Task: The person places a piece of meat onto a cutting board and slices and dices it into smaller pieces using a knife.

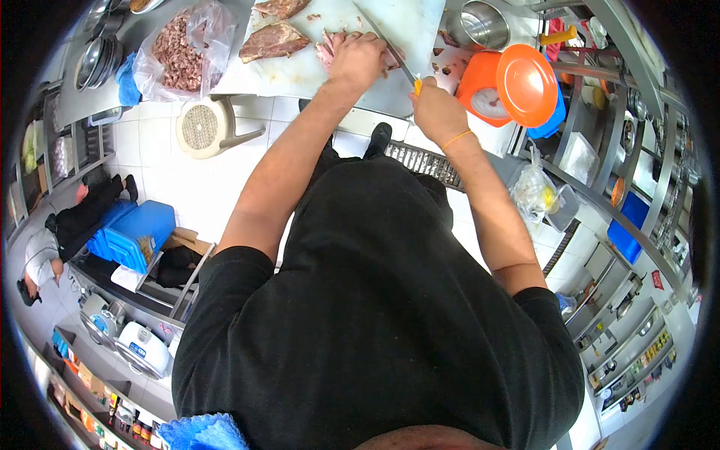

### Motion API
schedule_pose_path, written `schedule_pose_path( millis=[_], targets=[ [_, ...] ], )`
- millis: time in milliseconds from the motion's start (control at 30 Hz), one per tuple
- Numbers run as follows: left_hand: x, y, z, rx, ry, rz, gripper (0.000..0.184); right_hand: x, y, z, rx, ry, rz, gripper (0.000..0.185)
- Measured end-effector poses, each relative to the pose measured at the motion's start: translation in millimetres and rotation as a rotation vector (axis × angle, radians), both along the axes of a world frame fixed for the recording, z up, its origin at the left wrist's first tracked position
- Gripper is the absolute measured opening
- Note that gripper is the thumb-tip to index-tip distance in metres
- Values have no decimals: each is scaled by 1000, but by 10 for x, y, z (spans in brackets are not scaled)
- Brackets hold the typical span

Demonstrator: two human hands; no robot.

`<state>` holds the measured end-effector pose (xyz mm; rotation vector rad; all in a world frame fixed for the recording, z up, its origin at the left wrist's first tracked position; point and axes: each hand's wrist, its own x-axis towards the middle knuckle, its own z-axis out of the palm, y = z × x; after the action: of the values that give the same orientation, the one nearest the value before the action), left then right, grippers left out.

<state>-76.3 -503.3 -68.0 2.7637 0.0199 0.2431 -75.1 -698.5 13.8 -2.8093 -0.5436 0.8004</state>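
Left grip [358,57] partly hides the meat [325,54] beneath

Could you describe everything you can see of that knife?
The knife has a long, narrow, grey blade, seemingly metal, and a yellow handle mostly hidden in the gripping right hand. It slants forward and leftward over the pale board, beside the left hand. Whether its edge touches the meat is unclear.
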Motion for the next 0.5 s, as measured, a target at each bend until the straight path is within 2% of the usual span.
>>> schedule_pose_path(
  millis=[100, 167, 367, 467, 500],
  targets=[
    [33, 8, -44, 73, 20, -12, 13, 92, 134, -253, 36, -31, -24, 37],
    [20, 20, 1, 34, 30, -21, 13, 185, 188, -324, 88, -49, -2, 38],
    [-21, 23, -56, 6, -34, -7, 11, 223, 94, 56, 67, -78, 124, 38],
    [-14, 14, -63, 15, -35, -2, 12, 17, 69, 361, 13, -15, 48, 38],
    [-25, 27, -65, 16, -39, -6, 12, -10, 81, 279, 6, -10, 22, 37]
  ],
)
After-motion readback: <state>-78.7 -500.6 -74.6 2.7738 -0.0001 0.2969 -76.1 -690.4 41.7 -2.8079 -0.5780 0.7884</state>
